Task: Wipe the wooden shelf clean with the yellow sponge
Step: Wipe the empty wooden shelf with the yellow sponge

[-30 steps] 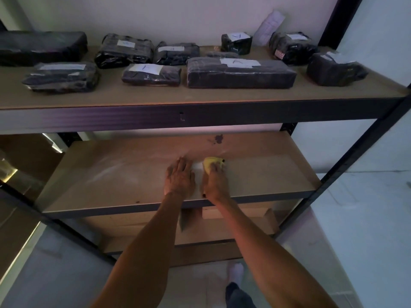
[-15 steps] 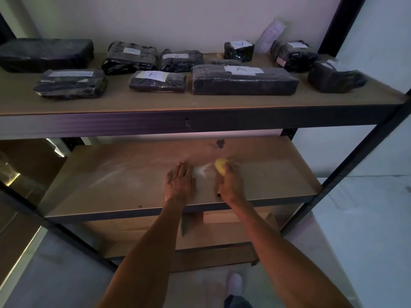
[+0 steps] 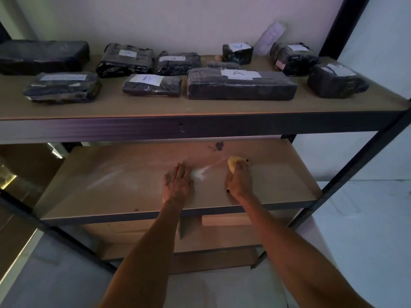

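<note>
I see a dim room with a plain pale wall (image 3: 178, 21) at the far side, faintly violet in the low light. A dark metal shelving frame (image 3: 364, 152) stands against it, its right post running down toward the near right. The upper shelf board (image 3: 155, 105) carries a row of dark wrapped parcels (image 3: 241, 84) with white paper labels, and a pale wrapped roll (image 3: 270, 37) leans on the wall at the far right. Below, a lower board (image 3: 200, 241) shows. The floor (image 3: 360, 218) on the right is light and smooth. On the left, a brownish panel (image 3: 20, 174) catches a small warm glint.
</note>
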Motion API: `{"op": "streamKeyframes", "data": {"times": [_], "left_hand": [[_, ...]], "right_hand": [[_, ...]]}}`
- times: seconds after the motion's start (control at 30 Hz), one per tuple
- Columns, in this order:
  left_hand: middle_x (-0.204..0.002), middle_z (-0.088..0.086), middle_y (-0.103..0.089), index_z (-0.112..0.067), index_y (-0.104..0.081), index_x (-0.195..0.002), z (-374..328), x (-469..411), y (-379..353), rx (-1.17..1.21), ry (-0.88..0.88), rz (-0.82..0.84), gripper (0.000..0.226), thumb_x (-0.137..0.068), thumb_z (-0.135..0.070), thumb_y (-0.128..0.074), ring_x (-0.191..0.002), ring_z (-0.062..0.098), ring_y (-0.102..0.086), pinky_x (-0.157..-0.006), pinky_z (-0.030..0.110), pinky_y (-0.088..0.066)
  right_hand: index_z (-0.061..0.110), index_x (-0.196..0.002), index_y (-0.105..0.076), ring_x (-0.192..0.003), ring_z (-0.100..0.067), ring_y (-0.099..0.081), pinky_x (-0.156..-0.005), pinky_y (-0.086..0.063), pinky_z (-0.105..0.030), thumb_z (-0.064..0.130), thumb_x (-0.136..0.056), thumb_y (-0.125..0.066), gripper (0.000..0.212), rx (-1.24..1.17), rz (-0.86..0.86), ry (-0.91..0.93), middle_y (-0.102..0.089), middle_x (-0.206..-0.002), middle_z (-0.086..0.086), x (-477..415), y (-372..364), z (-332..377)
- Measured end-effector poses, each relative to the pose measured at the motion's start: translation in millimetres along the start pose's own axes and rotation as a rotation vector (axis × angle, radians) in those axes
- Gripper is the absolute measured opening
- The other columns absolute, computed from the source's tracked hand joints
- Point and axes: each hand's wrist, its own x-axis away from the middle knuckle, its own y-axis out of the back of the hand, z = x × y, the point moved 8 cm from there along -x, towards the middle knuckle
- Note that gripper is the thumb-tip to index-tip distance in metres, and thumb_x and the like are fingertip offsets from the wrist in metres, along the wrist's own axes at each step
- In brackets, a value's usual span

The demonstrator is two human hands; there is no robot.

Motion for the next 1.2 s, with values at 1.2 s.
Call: {"op": "streamKeyframes", "data": {"times": [1.2], "left_hand": [[-0.167, -0.004, -0.016, -0.03, -0.02, -0.158, 2.1, -1.3, -1.7, 0.022, -0.009, -0.105, 0.054, -0.105, -0.041, -0.027, -0.153, 0.017, -0.012, -0.124, 0.041, -0.012]], "right_hand": [[0.007, -0.132, -0.051, -0.117, -0.039, -0.052, -0.098, -0.041, -0.04, 0.001, -0.082, -0.047, 0.051, -0.189, -0.108, -0.055, -0.053, -0.13, -0.022, -102.1, -0.8, -19.0]]}}
